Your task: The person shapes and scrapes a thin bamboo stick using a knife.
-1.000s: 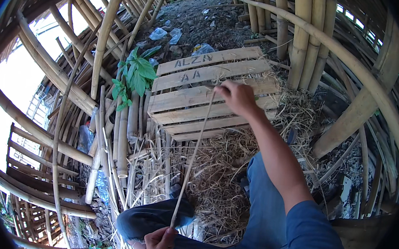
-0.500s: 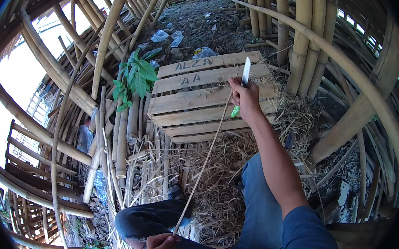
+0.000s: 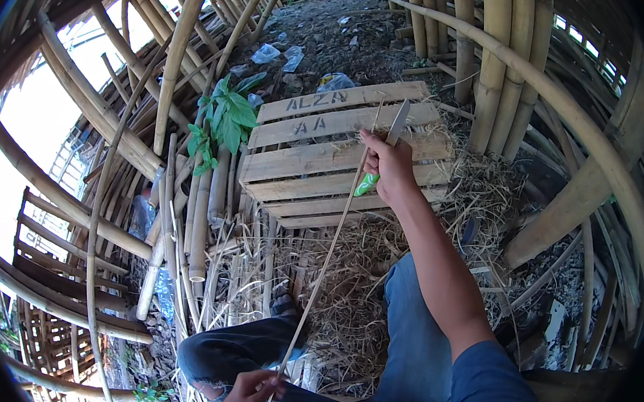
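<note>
Green-handled knife [image 3: 398, 124] sits in the right hand [image 3: 391, 165], fingers clamped on its handle, blade pointing up over the slatted wooden crate [image 3: 279, 165]. I see the thin strip [image 3: 329, 260] slanting up from the left hand [image 3: 250, 393], whose fingers close on its lower part, to the right thumb; I can't tell if the right fingers pinch it too. Dry shavings [image 3: 361, 280] lie nearer me than the crate.

The dark, rubbly ground [image 3: 323, 46] carries a slatted wooden crate [image 3: 302, 160], curly dry shavings [image 3: 359, 302] heaped beside it, and crumpled clear plastic [image 3: 266, 54].
</note>
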Demonstrator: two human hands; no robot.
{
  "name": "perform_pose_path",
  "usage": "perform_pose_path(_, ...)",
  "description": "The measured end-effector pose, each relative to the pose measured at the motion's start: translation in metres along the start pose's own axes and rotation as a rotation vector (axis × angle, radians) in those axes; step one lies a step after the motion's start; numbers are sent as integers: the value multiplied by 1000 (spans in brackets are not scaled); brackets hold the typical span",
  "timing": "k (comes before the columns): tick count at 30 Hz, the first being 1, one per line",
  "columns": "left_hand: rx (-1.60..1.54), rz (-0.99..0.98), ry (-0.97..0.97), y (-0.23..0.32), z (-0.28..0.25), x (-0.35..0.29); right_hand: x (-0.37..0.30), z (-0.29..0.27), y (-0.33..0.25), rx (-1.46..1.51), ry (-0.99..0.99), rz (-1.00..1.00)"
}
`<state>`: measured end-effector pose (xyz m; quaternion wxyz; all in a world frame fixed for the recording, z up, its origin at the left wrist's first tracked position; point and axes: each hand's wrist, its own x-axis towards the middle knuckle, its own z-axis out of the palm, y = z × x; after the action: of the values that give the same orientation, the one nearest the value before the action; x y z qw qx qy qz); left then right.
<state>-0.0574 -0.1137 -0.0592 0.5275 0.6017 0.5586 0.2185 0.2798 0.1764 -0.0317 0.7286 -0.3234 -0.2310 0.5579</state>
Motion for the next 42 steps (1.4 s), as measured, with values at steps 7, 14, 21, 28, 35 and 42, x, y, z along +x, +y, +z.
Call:
perform_pose_path(7,110,234,-4,98,-6,105,-47,35,16,-141,-304,133)
perform_pose_path(14,-449,11,13,122,11,153,-38,31,28,-229,-224,122)
perform_pose_path(21,-580,-130,-119,110,0,132,32,-43,7,-778,53,-41)
perform_pose_path(28,-830,-209,-90,100,-23,133,-19,4,13,-1064,-86,-33)
perform_pose_path(35,-933,-229,-100,98,-24,132,-100,48,36,-695,-828,539)
perform_pose_path(42,-937,-336,-189,98,-29,131,-111,57,33,-641,-945,837)
